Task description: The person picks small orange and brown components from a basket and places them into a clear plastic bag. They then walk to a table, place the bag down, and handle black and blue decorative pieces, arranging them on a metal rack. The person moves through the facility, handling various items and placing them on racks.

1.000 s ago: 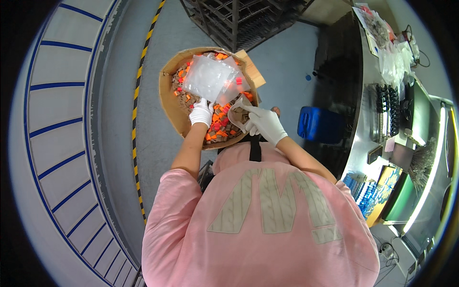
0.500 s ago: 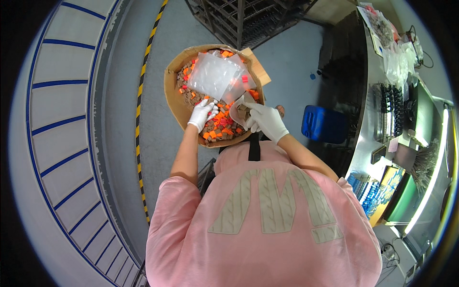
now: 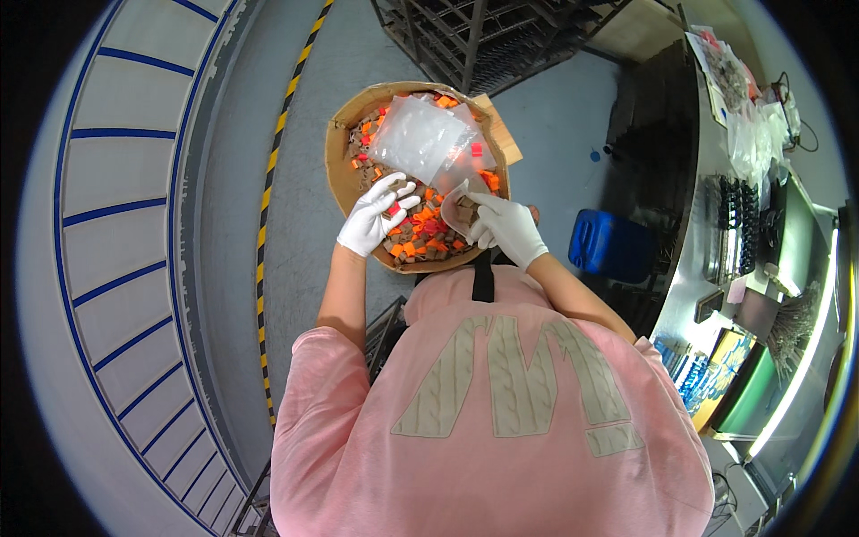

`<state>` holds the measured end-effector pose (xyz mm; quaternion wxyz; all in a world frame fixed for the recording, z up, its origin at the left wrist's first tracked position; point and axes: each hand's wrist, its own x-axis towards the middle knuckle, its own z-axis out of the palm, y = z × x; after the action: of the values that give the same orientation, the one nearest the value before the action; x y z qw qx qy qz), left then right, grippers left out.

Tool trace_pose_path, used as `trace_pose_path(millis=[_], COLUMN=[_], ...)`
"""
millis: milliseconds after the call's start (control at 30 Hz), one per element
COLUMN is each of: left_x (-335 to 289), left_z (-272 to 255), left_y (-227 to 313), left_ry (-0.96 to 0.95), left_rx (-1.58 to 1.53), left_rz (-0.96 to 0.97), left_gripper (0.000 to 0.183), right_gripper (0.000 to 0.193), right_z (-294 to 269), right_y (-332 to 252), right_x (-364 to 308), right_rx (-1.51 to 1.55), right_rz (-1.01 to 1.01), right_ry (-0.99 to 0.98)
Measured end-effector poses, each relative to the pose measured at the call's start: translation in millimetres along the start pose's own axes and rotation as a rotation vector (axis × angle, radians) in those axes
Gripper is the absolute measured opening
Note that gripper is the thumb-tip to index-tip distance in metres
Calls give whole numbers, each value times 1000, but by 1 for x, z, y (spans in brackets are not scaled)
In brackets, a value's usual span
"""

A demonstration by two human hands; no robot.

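Observation:
Both my hands wear white gloves over a round-cornered cardboard box (image 3: 341, 174) filled with small brown, orange and red pieces (image 3: 413, 248). My left hand (image 3: 367, 220) is above its left side, fingers curled and partly spread. A small red piece (image 3: 394, 208) shows between thumb and fingers, and a brown one seems to lie among the fingertips. My right hand (image 3: 508, 229) is closed on the edge of a clear plastic bag (image 3: 451, 211) with brown pieces inside. Flat clear bags (image 3: 420, 139) lie on the pile at the far side.
A dark metal rack (image 3: 474, 40) stands beyond the box. To the right are a blue plastic jug (image 3: 612, 245) and a metal workbench (image 3: 693, 233) with bags and parts. A yellow-black floor stripe (image 3: 271, 192) runs at the left, beside a white blue-lined wall (image 3: 121, 170).
My left hand has risen off the pieces and turned more palm-up, with the red piece moving along. My right hand keeps hold of the bag. The whole view has shifted slightly.

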<state>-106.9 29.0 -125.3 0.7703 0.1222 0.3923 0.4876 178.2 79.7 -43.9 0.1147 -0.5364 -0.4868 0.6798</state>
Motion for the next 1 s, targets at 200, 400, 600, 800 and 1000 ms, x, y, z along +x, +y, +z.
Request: trace_pose_path(millis=[200,400,600,800,1000], left_x=[11,23,43,78,96], left_z=[-4,-6,-16,-33,-18], left_y=[-7,-25,-42,-75,-92], left_ry=[354,470,623,654,608], left_rx=[651,750,954,1178,1554], left_rz=[-158,-65,149,94,32], left_gripper=[27,23,19,18,45], right_gripper=[41,42,42,43,43], right_z=[0,-3,-4,-5,-5], right_y=[-1,0,0,4,4], right_x=[-3,-6,-7,-8,-9], right_rx=[-1,32,30,41,27], right_rz=[7,14,39,28,17], right_ry=[6,9,14,19,27])
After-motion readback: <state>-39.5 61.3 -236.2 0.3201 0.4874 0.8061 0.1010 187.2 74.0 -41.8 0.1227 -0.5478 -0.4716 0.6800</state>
